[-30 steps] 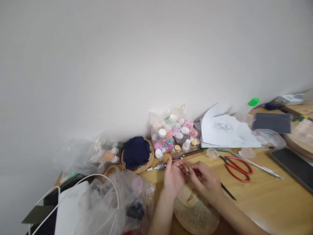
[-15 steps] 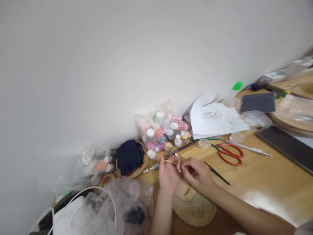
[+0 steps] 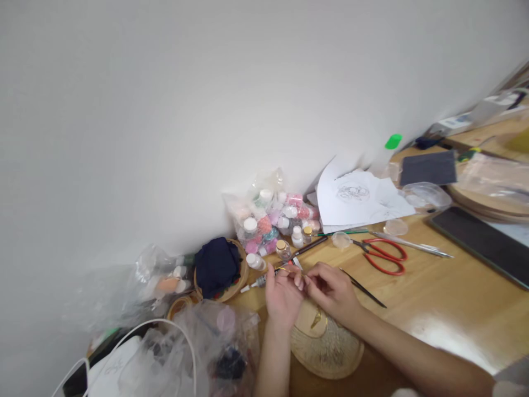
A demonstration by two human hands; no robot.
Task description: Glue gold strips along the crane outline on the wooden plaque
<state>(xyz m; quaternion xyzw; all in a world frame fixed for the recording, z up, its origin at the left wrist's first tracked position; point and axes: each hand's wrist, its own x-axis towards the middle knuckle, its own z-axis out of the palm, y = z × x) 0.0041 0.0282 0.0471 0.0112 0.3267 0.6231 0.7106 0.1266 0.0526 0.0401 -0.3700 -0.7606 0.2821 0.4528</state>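
Observation:
A thin gold-coloured strip [image 3: 283, 269] curves over the fingers of my left hand [image 3: 284, 295], which is palm up with the fingers curled round it. My right hand [image 3: 333, 289] is closed in a pinch against my left fingertips; what lies between its fingers is too small to make out. Under both wrists lies a round, pale woven disc [image 3: 330, 353] with a small gold piece [image 3: 316, 318] on it. Black tweezers [image 3: 366, 290] rest on the table just right of my right hand.
Red-handled scissors [image 3: 385, 256], a phone [image 3: 485, 242] and paper with a drawing [image 3: 359, 198] lie to the right. Small jars in a plastic bag [image 3: 268, 218] stand behind my hands. Dark blue cloth [image 3: 217, 266] and a clear bag [image 3: 223, 342] are at the left.
The whole view has shifted slightly, so things on the table appear a little further left. My hands keep nearly the same pose, fingertips together.

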